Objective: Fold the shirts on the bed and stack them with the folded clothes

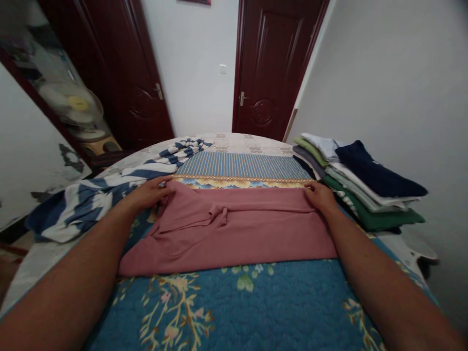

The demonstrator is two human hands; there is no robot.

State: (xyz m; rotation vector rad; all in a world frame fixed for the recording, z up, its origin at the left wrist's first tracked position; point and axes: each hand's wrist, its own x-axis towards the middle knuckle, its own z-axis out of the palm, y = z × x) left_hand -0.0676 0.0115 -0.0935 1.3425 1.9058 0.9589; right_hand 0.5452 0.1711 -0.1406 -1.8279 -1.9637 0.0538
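Observation:
A dusty pink garment (pixel 234 229) lies spread across the blue floral bedspread (pixel 241 312), partly folded with a bunched crease near its middle. My left hand (pixel 149 192) rests on the garment's far left corner, fingers pinched on the cloth edge. My right hand (pixel 320 195) holds the far right corner, fingers curled over the fabric. Both forearms reach in from the near edge on either side of the garment.
A stack of folded clothes (pixel 361 187) in green, white, grey and navy sits at the right of the bed. A blue-and-white striped cloth (pixel 106 192) lies crumpled at the left. Two dark red doors (pixel 272 63) stand beyond; a fan (pixel 73 105) at far left.

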